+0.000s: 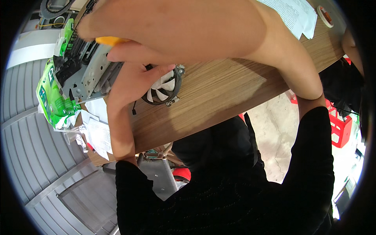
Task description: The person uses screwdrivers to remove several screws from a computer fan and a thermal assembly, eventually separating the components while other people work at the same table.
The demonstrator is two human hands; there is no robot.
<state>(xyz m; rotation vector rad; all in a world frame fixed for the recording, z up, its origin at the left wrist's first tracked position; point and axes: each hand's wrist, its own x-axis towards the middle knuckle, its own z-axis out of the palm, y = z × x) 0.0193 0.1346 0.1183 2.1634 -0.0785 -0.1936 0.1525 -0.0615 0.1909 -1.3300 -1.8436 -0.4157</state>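
Observation:
A round black-framed cooling fan (168,92) with white blades rests on the wooden table. My left hand (131,83) is closed on its left side, the thumb laid over the rim and the other fingers largely hidden. A short dark cable end with a connector (134,111) hangs out below that hand. Close to the camera, my right hand (121,25) reaches across from the right, above the left one. Its fingers are curled around a yellow object (111,40), of which only a part shows, so its kind is unclear.
An opened metal machine chassis (92,74) stands on the table's left, beside a green plastic package (53,94). Paper sheets (98,131) lie at the near left, more sheets (295,15) at the far right near a tape roll (325,17). Another person's arm (348,43) shows at the right.

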